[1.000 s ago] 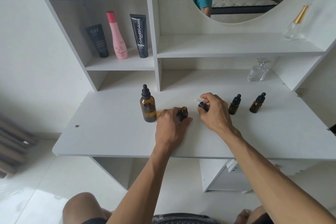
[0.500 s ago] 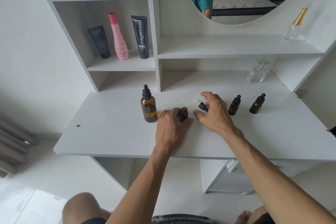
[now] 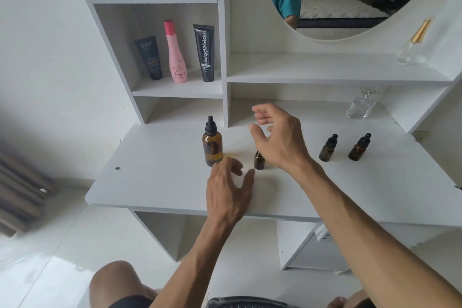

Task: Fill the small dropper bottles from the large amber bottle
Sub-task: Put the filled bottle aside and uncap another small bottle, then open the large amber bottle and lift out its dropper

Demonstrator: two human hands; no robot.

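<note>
- Left hand [image 3: 228,189]: palm down, fingers spread and loosely curled, thumb splayed to the right, holding nothing.
- Right hand [image 3: 280,139]: raised, fingers curled leftward above thumb, empty.

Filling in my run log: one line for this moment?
left hand: open, empty | right hand: open, empty | small uncapped bottle: upright between hands | large amber bottle: capped

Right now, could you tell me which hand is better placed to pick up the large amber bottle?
Left, probably. The left hand is open with its fingertips right beside the large amber bottle. The right hand, also open, hovers farther off, above the uncapped small bottle, and would have to cross over.
</note>
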